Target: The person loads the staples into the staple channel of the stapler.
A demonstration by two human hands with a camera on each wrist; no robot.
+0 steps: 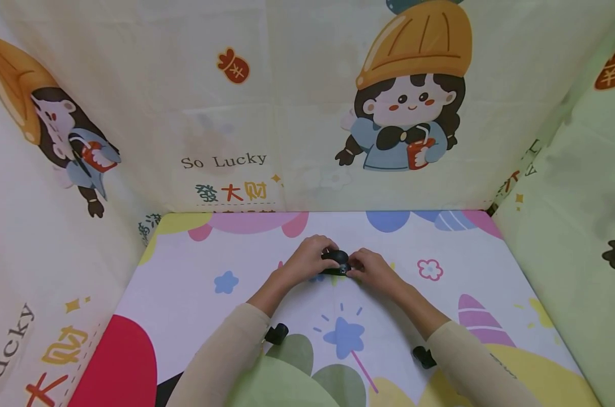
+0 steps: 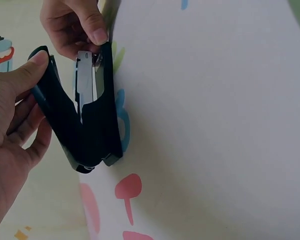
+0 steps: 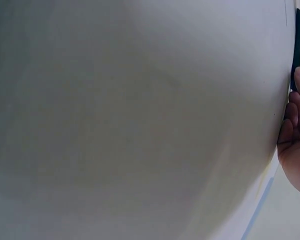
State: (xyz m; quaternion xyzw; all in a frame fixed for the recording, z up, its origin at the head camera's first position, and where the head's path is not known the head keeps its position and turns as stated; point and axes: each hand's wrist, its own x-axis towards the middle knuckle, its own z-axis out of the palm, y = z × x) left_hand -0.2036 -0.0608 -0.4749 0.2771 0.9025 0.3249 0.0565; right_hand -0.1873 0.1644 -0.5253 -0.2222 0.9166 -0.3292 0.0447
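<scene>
A black stapler (image 1: 341, 257) stands on the patterned tabletop with its top arm swung up from the base. In the left wrist view, the V between the stapler's (image 2: 102, 122) two parts is plain, and a silver staple magazine (image 2: 85, 75) shows inside it. My left hand (image 1: 307, 259) holds the raised top arm, thumb on its end and fingers behind. At the front end of the base, my right hand (image 1: 376, 272) pinches with thumb and fingers. Only the edge of the right hand (image 3: 296, 145) and part of the stapler (image 3: 296, 50) appear in the right wrist view.
The tabletop (image 1: 175, 299) carries printed stars, flowers and coloured shapes. Cloth walls (image 1: 307, 130) with cartoon prints rise at the back and both sides. Black devices (image 1: 277, 334) sit at both wrists. A dark patch shows at the lower left edge.
</scene>
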